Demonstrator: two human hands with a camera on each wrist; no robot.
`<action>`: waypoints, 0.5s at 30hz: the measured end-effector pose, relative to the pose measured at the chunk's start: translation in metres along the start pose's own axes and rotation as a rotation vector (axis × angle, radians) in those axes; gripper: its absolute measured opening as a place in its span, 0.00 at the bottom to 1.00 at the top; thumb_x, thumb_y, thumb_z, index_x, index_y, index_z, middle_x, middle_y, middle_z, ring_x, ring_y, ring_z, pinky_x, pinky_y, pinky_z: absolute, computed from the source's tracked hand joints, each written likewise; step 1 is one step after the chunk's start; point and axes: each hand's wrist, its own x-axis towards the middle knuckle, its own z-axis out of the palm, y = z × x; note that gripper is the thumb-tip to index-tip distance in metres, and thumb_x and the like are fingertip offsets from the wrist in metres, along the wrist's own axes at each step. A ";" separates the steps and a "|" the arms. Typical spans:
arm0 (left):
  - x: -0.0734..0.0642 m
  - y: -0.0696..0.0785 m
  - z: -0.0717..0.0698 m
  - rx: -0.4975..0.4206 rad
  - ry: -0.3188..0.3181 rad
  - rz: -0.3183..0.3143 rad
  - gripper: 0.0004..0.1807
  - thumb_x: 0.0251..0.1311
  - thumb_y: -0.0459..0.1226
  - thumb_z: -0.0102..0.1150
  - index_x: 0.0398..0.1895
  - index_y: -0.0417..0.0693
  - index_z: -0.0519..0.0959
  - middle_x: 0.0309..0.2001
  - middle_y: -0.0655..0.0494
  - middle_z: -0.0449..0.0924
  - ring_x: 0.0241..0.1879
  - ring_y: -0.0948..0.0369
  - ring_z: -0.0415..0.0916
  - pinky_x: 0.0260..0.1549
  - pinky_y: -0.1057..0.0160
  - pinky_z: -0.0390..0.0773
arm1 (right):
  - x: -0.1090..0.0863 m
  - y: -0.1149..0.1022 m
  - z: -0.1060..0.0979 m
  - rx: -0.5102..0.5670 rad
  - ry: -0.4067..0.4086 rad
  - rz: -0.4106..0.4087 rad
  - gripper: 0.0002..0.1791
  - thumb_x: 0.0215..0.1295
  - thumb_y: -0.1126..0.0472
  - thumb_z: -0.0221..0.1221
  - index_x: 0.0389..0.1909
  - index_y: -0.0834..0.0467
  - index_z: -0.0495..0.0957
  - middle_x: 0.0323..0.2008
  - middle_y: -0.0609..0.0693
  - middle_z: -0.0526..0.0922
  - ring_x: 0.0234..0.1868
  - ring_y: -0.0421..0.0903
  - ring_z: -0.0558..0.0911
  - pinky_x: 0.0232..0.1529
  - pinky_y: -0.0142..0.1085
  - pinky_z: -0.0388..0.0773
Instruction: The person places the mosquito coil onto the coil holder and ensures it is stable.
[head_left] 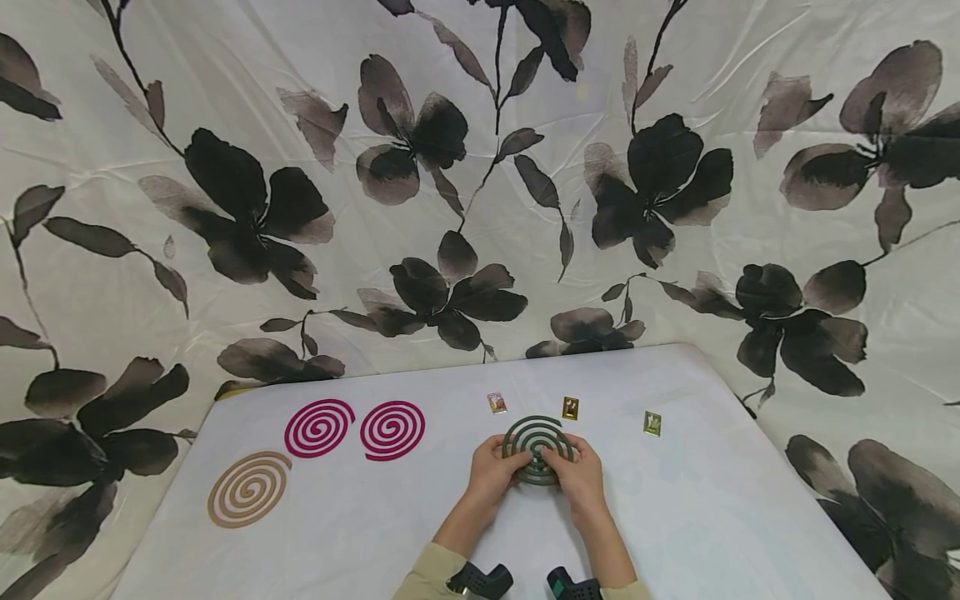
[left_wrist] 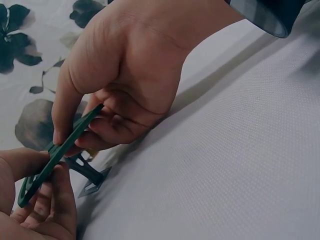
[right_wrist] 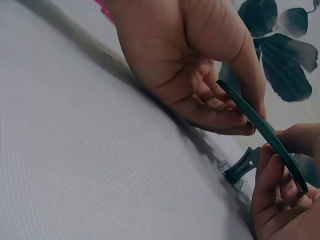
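Both hands hold a dark green mosquito coil [head_left: 537, 419] above the right half of the table, gripping it from opposite sides. My left hand [head_left: 491, 471] pinches its left part, thumb on top and fingers underneath. On the other side my right hand [head_left: 583, 471] pinches it the same way. Seen edge-on in the left wrist view, the coil [left_wrist: 61, 155] is a thin tilted disc. A dark forked stand [right_wrist: 243, 165] with a flat foot juts from under the coil between the hands, its upper end hidden by fingers.
Two magenta coils [head_left: 318, 428] and a tan coil [head_left: 250, 490] lie on the white-covered table [head_left: 360, 542] to the left. Beyond the hands are small pink [head_left: 497, 403], gold [head_left: 571, 407] and green-gold [head_left: 652, 423] packets. A floral cloth [head_left: 442, 292] hangs behind.
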 end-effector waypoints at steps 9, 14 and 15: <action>0.021 -0.030 0.001 0.029 0.029 0.000 0.23 0.54 0.31 0.68 0.50 0.33 0.71 0.37 0.49 0.84 0.33 0.62 0.81 0.28 0.68 0.79 | 0.000 0.001 -0.002 -0.032 0.014 -0.005 0.25 0.60 0.61 0.67 0.56 0.65 0.72 0.46 0.57 0.82 0.41 0.45 0.79 0.33 0.33 0.75; 0.022 -0.032 0.002 0.051 0.047 0.003 0.24 0.53 0.32 0.69 0.51 0.34 0.71 0.36 0.51 0.83 0.31 0.63 0.80 0.27 0.69 0.77 | 0.001 0.000 -0.001 -0.050 0.014 -0.010 0.26 0.60 0.60 0.67 0.56 0.64 0.72 0.48 0.59 0.81 0.44 0.47 0.78 0.35 0.34 0.75; 0.023 -0.031 0.002 0.052 0.050 0.002 0.24 0.53 0.32 0.69 0.51 0.34 0.71 0.36 0.51 0.83 0.31 0.63 0.79 0.26 0.69 0.77 | 0.001 0.000 -0.001 -0.054 0.015 -0.012 0.26 0.60 0.60 0.67 0.57 0.64 0.72 0.49 0.59 0.80 0.44 0.48 0.78 0.35 0.34 0.75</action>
